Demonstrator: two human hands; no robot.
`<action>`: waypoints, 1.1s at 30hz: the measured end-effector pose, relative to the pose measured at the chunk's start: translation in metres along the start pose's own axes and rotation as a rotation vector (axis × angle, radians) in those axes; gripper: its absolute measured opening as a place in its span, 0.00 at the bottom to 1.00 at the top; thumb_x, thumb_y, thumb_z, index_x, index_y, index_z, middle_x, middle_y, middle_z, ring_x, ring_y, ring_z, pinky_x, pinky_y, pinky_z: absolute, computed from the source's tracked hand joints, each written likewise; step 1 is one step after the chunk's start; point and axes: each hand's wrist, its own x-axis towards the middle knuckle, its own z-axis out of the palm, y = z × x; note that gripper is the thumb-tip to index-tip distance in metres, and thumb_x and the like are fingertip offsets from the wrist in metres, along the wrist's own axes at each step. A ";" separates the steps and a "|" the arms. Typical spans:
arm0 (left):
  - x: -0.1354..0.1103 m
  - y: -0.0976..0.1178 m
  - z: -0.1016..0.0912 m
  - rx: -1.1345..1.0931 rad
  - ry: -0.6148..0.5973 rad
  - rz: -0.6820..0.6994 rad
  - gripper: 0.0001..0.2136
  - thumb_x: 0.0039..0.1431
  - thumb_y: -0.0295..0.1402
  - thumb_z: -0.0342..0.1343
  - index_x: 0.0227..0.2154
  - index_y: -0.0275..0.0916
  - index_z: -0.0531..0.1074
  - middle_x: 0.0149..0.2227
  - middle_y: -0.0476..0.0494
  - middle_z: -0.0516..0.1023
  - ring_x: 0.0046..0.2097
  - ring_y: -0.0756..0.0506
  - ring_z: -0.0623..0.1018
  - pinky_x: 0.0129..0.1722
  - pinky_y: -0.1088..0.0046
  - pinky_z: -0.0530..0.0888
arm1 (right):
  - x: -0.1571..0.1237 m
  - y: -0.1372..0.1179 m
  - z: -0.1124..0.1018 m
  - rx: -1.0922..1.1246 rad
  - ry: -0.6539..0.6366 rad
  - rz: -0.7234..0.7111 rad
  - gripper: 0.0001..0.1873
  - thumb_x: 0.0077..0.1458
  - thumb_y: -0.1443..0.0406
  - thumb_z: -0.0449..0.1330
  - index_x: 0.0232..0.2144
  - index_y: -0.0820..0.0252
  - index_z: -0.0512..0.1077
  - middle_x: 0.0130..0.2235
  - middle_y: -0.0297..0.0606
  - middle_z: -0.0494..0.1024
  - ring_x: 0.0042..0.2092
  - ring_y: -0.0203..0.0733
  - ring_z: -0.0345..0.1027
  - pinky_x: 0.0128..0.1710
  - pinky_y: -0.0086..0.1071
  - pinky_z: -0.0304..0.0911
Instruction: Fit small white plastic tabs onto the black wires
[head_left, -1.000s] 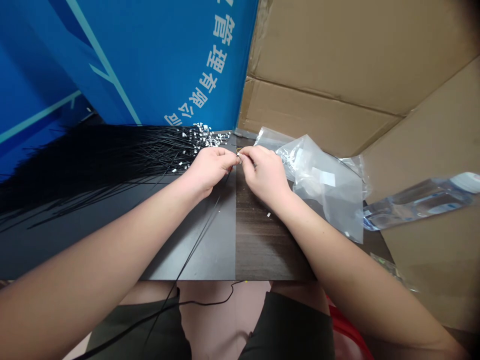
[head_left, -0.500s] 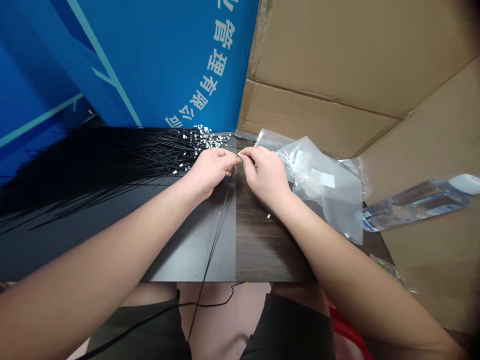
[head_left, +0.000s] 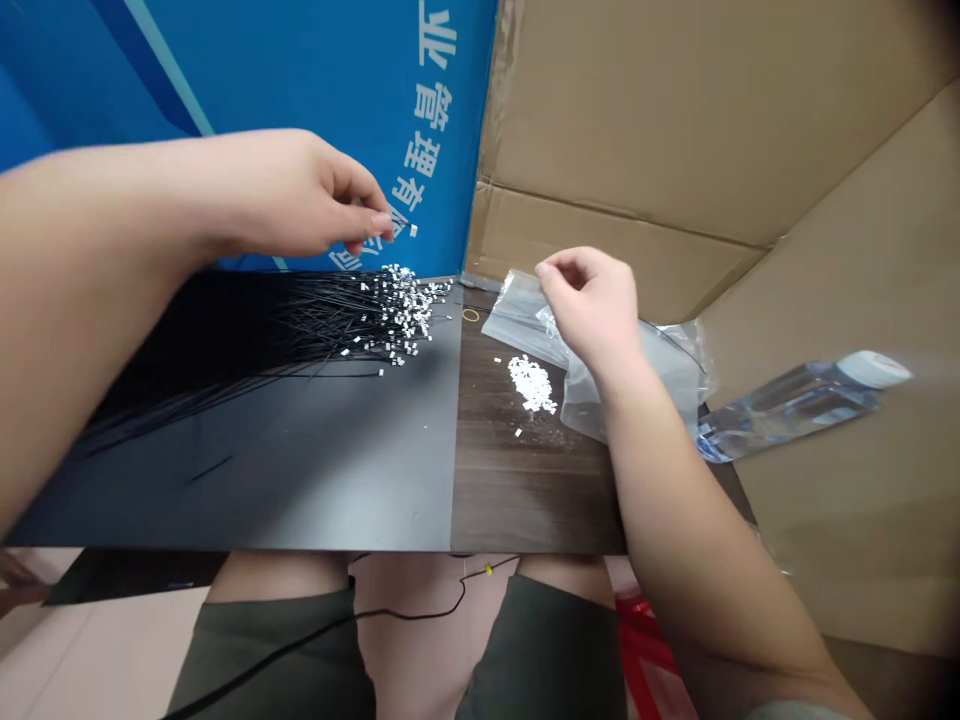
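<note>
My left hand (head_left: 300, 200) hangs high above the far end of the black strands (head_left: 247, 340), fingers loosely curled and nothing visible in them. A tiny white piece (head_left: 413, 230) shows just beyond its fingertips. The strands lie fanned across the grey board, with many small white tags (head_left: 401, 310) at their tips. My right hand (head_left: 592, 305) hovers over a clear plastic bag (head_left: 517, 325), holding nothing I can see. Below it, a heap of white tags (head_left: 532, 384) rests on the dark wood board (head_left: 525, 480). A thin gold ring (head_left: 470, 315) lies near the boards' far edge.
A clear plastic water bottle (head_left: 787, 412) lies on cardboard at the right. A blue printed banner (head_left: 442, 130) and cardboard sheets (head_left: 637, 130) rise behind the boards. A black cable (head_left: 405, 615) hangs below the near edge, over my lap.
My hands have come apart: the left rose up and left, the right up and right. The ring now lies on the board, the bag has shifted, and a white heap shows on the wood.
</note>
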 end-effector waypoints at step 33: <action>-0.029 -0.052 0.173 0.356 -0.192 0.652 0.11 0.71 0.35 0.52 0.43 0.41 0.80 0.42 0.42 0.83 0.47 0.40 0.81 0.49 0.59 0.74 | 0.099 0.015 0.153 -0.583 -0.896 0.056 0.03 0.61 0.67 0.67 0.37 0.63 0.80 0.43 0.49 0.86 0.46 0.48 0.79 0.47 0.35 0.69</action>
